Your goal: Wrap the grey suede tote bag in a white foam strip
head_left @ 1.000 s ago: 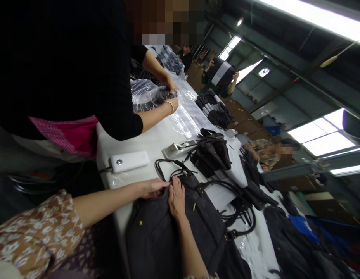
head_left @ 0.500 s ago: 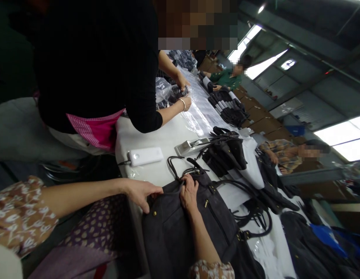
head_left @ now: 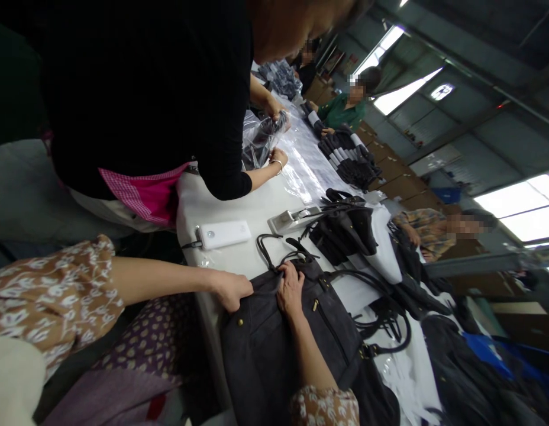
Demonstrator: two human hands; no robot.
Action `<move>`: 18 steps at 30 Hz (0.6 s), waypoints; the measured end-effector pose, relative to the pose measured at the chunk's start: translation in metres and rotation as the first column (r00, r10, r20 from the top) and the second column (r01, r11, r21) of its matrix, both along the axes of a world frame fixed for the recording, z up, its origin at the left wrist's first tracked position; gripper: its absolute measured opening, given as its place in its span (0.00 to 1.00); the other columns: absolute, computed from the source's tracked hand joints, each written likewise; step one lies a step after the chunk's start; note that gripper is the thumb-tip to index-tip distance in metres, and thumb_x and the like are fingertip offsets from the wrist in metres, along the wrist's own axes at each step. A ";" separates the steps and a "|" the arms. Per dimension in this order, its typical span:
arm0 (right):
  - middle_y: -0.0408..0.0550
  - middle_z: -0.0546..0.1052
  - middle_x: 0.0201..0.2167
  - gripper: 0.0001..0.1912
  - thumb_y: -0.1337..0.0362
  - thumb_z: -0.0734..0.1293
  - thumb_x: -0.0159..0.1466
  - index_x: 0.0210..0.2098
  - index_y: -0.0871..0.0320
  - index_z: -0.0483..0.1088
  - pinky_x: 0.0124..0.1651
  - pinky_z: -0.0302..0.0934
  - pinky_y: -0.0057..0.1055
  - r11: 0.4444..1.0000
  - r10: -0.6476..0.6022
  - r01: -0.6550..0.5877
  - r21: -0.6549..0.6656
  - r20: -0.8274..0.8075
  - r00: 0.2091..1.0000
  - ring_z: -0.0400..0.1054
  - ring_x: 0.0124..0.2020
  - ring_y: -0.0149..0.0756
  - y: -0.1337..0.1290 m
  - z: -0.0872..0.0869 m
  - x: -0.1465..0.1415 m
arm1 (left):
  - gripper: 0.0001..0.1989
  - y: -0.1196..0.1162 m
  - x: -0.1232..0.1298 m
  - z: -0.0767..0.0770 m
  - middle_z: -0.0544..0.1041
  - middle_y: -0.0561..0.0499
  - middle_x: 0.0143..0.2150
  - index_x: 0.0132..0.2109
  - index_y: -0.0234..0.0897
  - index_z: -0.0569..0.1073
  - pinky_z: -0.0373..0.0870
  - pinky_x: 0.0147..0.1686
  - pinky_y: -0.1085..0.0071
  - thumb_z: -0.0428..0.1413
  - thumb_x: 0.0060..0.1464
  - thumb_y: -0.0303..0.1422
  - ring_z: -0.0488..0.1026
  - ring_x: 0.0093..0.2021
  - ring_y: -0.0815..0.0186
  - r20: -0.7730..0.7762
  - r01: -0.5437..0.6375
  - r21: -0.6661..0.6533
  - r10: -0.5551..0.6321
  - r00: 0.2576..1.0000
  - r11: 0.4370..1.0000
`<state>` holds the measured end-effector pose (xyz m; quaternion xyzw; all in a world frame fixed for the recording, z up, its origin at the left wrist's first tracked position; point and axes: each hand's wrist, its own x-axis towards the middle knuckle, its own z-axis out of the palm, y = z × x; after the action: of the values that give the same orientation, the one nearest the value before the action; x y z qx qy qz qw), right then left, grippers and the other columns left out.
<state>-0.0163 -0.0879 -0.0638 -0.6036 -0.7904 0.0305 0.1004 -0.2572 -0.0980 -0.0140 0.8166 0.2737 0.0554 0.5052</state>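
A dark grey bag with brass-coloured studs, a zip and long handles lies over the table's near edge. My left hand is closed on its upper left corner, and the pinched fingertips are partly hidden. On the bag's top part rests my right hand, its fingers bent and a little apart, close to the thin straps. Beyond my hands, a white power bank with a cable lies on the white table, near a grey-white tape dispenser.
A co-worker in black leans in at the upper left, handling a clear plastic bag. More dark bags are stacked on the right. Two people work across the table. Cartons stand behind.
My left hand has closed its fingers on the bag's corner and turned its back upward. My right hand stays almost where it was. The co-worker's hands have moved farther apart at the plastic bag.
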 end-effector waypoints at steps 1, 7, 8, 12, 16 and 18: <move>0.57 0.67 0.54 0.17 0.72 0.51 0.58 0.44 0.58 0.63 0.61 0.39 0.46 1.000 -0.001 0.001 0.002 0.002 1.000 0.53 0.60 0.38 0.000 -0.001 0.000 | 0.07 -0.001 -0.002 0.000 0.76 0.51 0.25 0.27 0.36 0.74 0.65 0.24 0.72 0.58 0.34 0.24 0.70 0.26 0.63 -0.029 0.046 0.039 -0.045 0.999 0.998; 0.56 0.66 0.55 0.18 0.73 0.51 0.57 0.44 0.58 0.63 0.61 0.38 0.46 1.000 0.012 -0.012 0.016 0.016 1.000 0.53 0.60 0.38 0.001 -0.003 0.002 | 0.09 -0.008 -0.011 -0.005 0.77 0.49 0.29 0.31 0.36 0.74 0.66 0.27 0.71 0.53 0.41 0.23 0.71 0.28 0.62 -0.003 0.161 0.173 -0.162 0.987 0.972; 0.56 0.66 0.55 0.19 0.73 0.51 0.57 0.44 0.58 0.63 0.61 0.38 0.46 1.000 0.012 -0.012 0.017 0.021 1.000 0.53 0.60 0.38 0.001 -0.004 0.003 | 0.09 -0.009 -0.011 -0.006 0.77 0.48 0.30 0.32 0.36 0.74 0.66 0.27 0.71 0.52 0.42 0.22 0.71 0.28 0.62 -0.005 0.144 0.199 -0.146 0.989 0.969; 0.56 0.66 0.55 0.18 0.73 0.51 0.57 0.44 0.58 0.64 0.61 0.38 0.45 1.000 0.004 -0.005 0.020 0.026 1.000 0.53 0.60 0.38 0.001 -0.005 0.003 | 0.10 -0.011 -0.015 -0.009 0.77 0.46 0.33 0.36 0.36 0.74 0.67 0.30 0.71 0.54 0.44 0.23 0.72 0.31 0.61 -0.033 0.104 0.208 -0.099 0.995 0.973; 0.56 0.67 0.54 0.17 0.72 0.51 0.58 0.44 0.58 0.63 0.61 0.38 0.46 1.000 -0.006 0.006 0.012 0.013 1.000 0.54 0.60 0.38 0.001 -0.004 0.002 | 0.07 -0.008 -0.028 -0.012 0.76 0.49 0.34 0.37 0.37 0.74 0.66 0.32 0.74 0.57 0.48 0.26 0.71 0.33 0.64 0.126 0.088 0.134 -0.105 0.986 0.987; 0.56 0.67 0.54 0.17 0.71 0.51 0.59 0.44 0.58 0.63 0.61 0.38 0.46 1.000 -0.008 0.008 0.008 0.012 1.000 0.54 0.60 0.38 0.001 -0.003 0.001 | 0.08 -0.007 -0.035 -0.015 0.74 0.51 0.34 0.41 0.37 0.74 0.64 0.32 0.76 0.57 0.51 0.32 0.70 0.32 0.67 0.239 0.080 0.059 -0.092 0.967 0.995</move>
<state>-0.0155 -0.0866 -0.0668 -0.6064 -0.7887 0.0235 0.0981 -0.2921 -0.1055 -0.0289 0.8271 0.1732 0.1388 0.5164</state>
